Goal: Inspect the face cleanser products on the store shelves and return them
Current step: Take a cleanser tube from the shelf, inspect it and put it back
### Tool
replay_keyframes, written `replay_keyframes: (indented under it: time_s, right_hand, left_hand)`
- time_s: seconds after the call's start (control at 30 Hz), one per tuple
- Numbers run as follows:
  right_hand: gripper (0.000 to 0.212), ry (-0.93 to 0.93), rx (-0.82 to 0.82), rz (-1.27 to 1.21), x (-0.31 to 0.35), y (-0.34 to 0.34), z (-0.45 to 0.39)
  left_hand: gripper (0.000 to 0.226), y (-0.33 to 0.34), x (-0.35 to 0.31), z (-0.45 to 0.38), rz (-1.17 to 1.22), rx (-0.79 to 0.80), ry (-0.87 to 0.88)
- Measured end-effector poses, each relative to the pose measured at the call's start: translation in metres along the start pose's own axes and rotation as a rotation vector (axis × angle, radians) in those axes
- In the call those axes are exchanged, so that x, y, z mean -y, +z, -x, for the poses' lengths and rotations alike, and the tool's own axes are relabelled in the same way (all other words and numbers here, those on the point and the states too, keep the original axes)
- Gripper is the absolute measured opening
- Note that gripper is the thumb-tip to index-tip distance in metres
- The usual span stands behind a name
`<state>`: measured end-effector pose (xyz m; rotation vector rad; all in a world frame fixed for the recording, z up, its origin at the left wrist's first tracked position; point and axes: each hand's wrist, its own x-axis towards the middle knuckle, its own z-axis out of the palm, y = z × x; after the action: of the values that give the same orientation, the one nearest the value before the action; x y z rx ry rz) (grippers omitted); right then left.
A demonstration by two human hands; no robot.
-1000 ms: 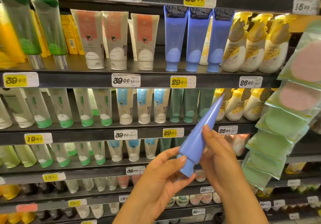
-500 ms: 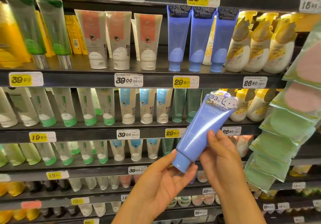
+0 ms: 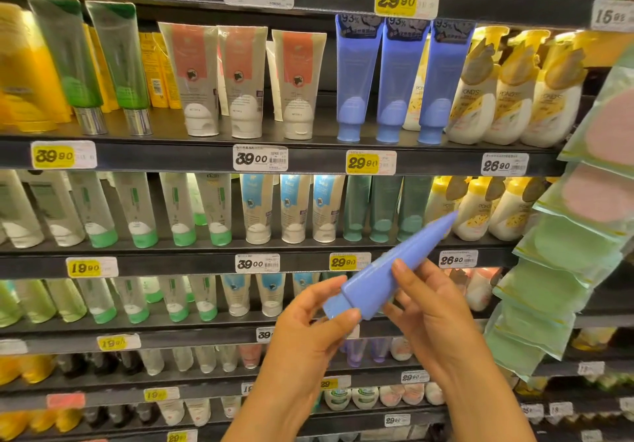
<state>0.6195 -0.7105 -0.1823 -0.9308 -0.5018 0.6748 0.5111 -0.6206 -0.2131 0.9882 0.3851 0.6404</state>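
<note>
Behind, shelves (image 3: 308, 158) of tubes (image 3: 356, 77).

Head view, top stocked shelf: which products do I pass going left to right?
Yellow bottles → green tubes with silver caps → yellow boxes → salmon-and-grey tubes with white caps → periwinkle blue tubes → white-and-yellow Pond's pump bottles.
</note>
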Motion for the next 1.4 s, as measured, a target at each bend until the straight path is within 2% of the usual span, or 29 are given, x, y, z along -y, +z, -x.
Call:
replay_keyframes:
  time_s: [0.1,0.27,0.4,0.63,0.73,0.87,1.0,1.07,1.17,1.23,1.33,1.4]
  right_hand:
    - [0.024,0.036,-0.001,-0.024,-0.003,0.0,0.002]
    - [0.037,0.04,-0.056,-0.143,-0.002,0.004,0.005]
    - [0.043,0.029,-0.064,-0.182,-0.001,0.011,0.01]
    - [0.04,0.034,-0.058,-0.196,-0.005,0.02,0.017]
    - [0.033,0.041,-0.059,-0.179,-0.008,0.026,0.022]
    - [0.028,0.053,-0.045,-0.148,-0.011,0.033,0.028]
    - [0.043,0.043,-0.019,-0.131,-0.013,0.041,0.035]
    - [0.049,0.043,-0.04,-0.13,-0.017,0.046,0.037]
    - [0.055,0.04,-0.095,-0.12,-0.022,0.055,0.042]
    - [0.049,0.014,-0.107,-0.126,-0.025,0.06,0.046]
    - [0.029,-0.034,-0.114,-0.139,-0.027,0.069,0.054]
    - [0.018,-0.047,-0.136,-0.141,-0.029,0.073,0.059]
  left_hand:
    - [0.041,-0.003,-0.001,0.002,-0.205,-0.016,0.152]
    - [0.052,-0.004,0.0,0.007,-0.377,-0.01,0.391]
    - [0.059,-0.008,0.0,0.01,-0.428,0.001,0.435]
    - [0.054,-0.015,-0.011,0.021,-0.501,0.006,0.439]
    - [0.047,-0.02,-0.016,0.027,-0.446,0.001,0.365]
    - [0.038,-0.025,-0.022,0.033,-0.244,0.027,0.14]
    - [0.043,-0.034,-0.032,0.033,0.048,0.062,-0.073]
    - [0.038,-0.04,-0.038,0.035,0.213,0.112,-0.18]
    - [0.041,-0.05,-0.047,0.039,0.281,0.192,-0.28]
    - [0.032,-0.054,-0.052,0.042,0.285,0.243,-0.308]
    - [0.018,-0.056,-0.058,0.048,0.323,0.347,-0.366]
    - [0.021,-0.057,-0.058,0.052,0.369,0.401,-0.416]
